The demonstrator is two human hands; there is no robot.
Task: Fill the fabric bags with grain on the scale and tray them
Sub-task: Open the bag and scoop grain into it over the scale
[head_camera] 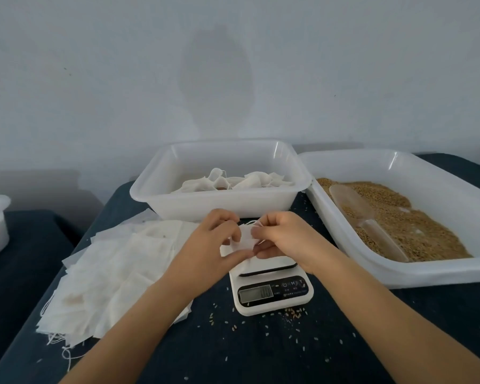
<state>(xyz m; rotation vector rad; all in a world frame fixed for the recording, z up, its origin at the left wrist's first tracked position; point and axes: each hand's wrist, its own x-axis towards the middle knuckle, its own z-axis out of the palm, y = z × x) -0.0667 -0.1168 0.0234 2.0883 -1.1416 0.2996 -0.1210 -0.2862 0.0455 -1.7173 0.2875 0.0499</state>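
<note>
fingers [234,235] of both hands pinch a small fabric bag [247,239] over the scale [272,289], seemingly working its mouth; next needs the scoop [369,217] from the grain tray [399,273].

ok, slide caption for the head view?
Both hands, left and right, pinch a fabric bag over the scale.

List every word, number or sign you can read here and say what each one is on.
Scale display: dark digits show, too blurred to read.
Scale button panel: a round power-type symbol and a letter that looks like "M"; the rest is too blurred to read.
Small print under the buttons: a line of text, too small to read.
Trays, fabric bags and scoop: no text visible.
</note>
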